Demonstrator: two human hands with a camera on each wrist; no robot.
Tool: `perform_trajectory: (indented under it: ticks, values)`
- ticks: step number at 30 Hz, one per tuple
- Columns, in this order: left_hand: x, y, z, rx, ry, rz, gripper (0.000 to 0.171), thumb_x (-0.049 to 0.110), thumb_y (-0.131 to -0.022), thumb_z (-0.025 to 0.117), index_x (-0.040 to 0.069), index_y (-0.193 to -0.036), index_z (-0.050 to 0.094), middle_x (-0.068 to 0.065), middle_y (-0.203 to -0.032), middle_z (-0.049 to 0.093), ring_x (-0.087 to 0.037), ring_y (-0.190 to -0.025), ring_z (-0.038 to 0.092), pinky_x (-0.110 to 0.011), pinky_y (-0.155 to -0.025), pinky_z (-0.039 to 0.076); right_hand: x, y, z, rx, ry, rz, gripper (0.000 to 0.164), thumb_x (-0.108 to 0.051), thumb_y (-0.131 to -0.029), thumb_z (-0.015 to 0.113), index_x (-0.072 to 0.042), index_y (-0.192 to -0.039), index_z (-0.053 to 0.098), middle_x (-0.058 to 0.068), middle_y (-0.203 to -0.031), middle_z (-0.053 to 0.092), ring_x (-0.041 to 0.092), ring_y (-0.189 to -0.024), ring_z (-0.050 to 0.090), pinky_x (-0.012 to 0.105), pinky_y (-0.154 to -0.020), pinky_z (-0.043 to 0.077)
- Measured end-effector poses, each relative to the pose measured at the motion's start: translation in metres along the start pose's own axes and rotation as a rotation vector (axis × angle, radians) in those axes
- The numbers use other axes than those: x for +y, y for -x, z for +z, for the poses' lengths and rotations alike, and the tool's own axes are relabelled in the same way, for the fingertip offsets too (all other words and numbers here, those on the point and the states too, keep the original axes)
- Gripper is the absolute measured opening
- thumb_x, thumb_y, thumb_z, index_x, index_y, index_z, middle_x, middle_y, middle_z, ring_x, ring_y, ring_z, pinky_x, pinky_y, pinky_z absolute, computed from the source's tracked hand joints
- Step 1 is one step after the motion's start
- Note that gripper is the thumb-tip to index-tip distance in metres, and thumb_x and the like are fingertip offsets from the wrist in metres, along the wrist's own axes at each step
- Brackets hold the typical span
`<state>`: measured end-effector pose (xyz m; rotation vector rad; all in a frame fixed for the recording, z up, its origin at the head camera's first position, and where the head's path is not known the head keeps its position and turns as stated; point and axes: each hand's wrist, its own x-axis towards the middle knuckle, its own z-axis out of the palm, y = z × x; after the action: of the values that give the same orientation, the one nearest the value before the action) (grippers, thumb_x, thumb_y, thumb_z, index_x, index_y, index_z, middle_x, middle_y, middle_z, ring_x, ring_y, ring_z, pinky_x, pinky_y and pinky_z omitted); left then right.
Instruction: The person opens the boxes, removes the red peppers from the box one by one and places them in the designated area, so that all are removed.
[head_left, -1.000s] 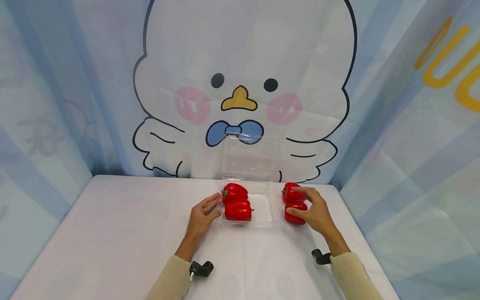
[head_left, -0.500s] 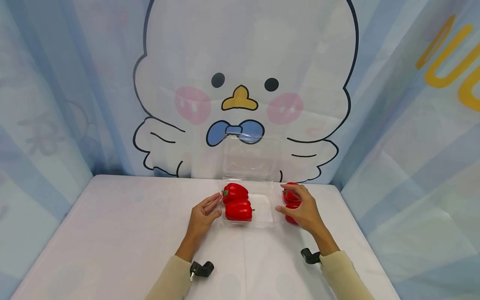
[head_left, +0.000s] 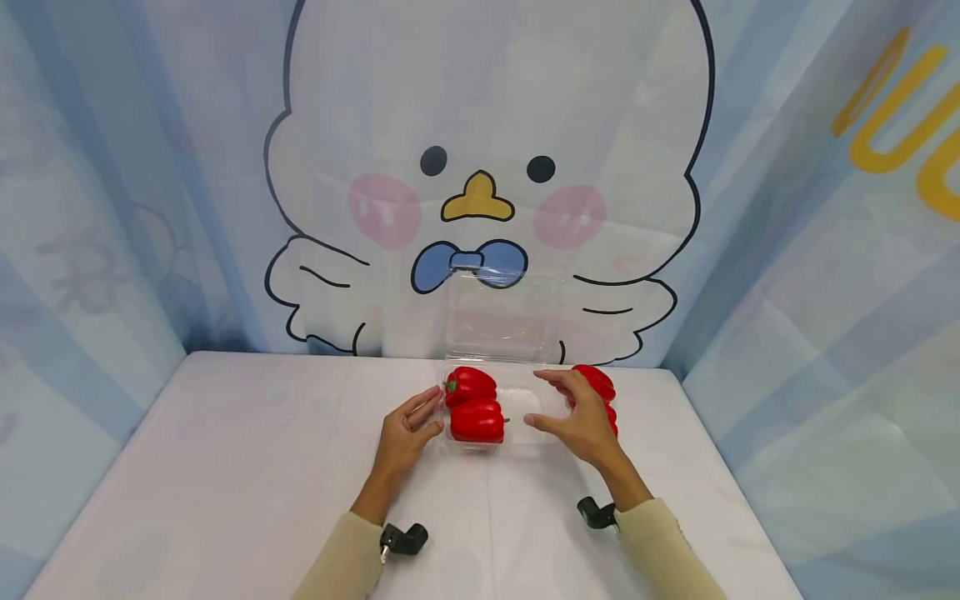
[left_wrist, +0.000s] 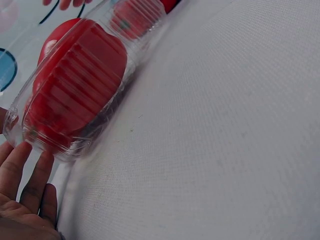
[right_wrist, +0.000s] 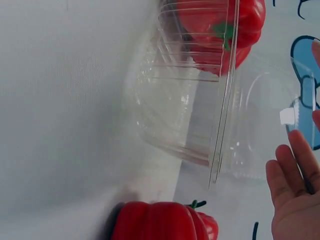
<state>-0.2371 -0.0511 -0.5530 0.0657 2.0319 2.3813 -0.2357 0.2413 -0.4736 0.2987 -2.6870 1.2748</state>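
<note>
Leftward is where the right hand (head_left: 585,421) has shifted over the last second, off the two loose peppers and over the right side of the container; the left hand stays put. Starting at the left, the left hand (head_left: 403,435) has its thumb and fingers loosely spread, with fingertips at the near left corner of the clear, ribbed plastic container (head_left: 520,405). Light, even pressure there should keep the thin wall from sliding or buckling. Just right of these fingers, two glossy red bell peppers (head_left: 477,422) lie inside, one behind the other; ahead, the clear hinged lid (head_left: 501,317) stands raised. Farther right, the right fingers are wide and hold nothing; keeping them level with the rim would avoid flexing it. Behind their knuckles, the other two red bell peppers (head_left: 599,382) rest on the white surface (head_left: 225,492), outside the container, partly hidden.
</note>
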Motion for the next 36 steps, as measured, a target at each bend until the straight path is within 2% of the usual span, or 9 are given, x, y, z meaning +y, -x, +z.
perform_trajectory:
  ticks: [17,23,30,33,36]
  values:
    - [-0.001,-0.001,0.000,-0.001,0.009,0.002,0.057,-0.008,-0.095,0.069,0.005,-0.150,0.059,-0.013,-0.153,0.060,-0.029,-0.147,0.055,-0.030,-0.112,0.049,-0.011,-0.003,0.035,-0.049,-0.088,-0.029,0.070,-0.025,-0.079,0.094,-0.024,-0.142,0.065,0.006,-0.145,0.061,0.032,-0.140,0.055,0.063,-0.120,0.047]
    - [-0.001,-0.001,0.000,-0.002,-0.006,0.004,0.057,-0.007,-0.096,0.069,0.006,-0.151,0.058,-0.012,-0.154,0.060,-0.030,-0.148,0.054,-0.032,-0.112,0.049,-0.014,-0.007,0.047,-0.068,-0.089,-0.029,0.070,-0.028,-0.080,0.094,-0.022,-0.144,0.064,0.006,-0.145,0.061,0.032,-0.138,0.057,0.058,-0.117,0.052]
    - [0.000,0.000,0.000,-0.003,-0.012,0.008,0.057,-0.006,-0.096,0.069,0.006,-0.151,0.058,-0.012,-0.154,0.059,-0.030,-0.148,0.054,-0.032,-0.112,0.049,-0.017,-0.009,0.059,-0.119,-0.081,0.002,0.070,-0.030,-0.081,0.094,-0.024,-0.144,0.064,0.007,-0.146,0.060,0.033,-0.138,0.057,0.053,-0.114,0.055]
    - [0.001,0.000,0.000,0.000,-0.015,0.002,0.057,-0.006,-0.096,0.069,0.007,-0.151,0.059,-0.011,-0.154,0.060,-0.029,-0.148,0.054,-0.031,-0.113,0.048,-0.017,-0.010,0.063,-0.137,-0.073,-0.005,0.070,-0.030,-0.081,0.093,-0.021,-0.144,0.063,0.009,-0.144,0.061,0.034,-0.137,0.058,0.054,-0.112,0.057]
    - [0.001,0.000,0.001,0.001,-0.024,-0.001,0.057,-0.005,-0.096,0.069,0.007,-0.151,0.059,-0.011,-0.154,0.060,-0.029,-0.148,0.054,-0.032,-0.113,0.048,-0.017,-0.011,0.067,-0.154,-0.054,0.014,0.070,-0.030,-0.080,0.094,-0.022,-0.143,0.064,0.006,-0.141,0.061,0.032,-0.135,0.059,0.051,-0.111,0.058]
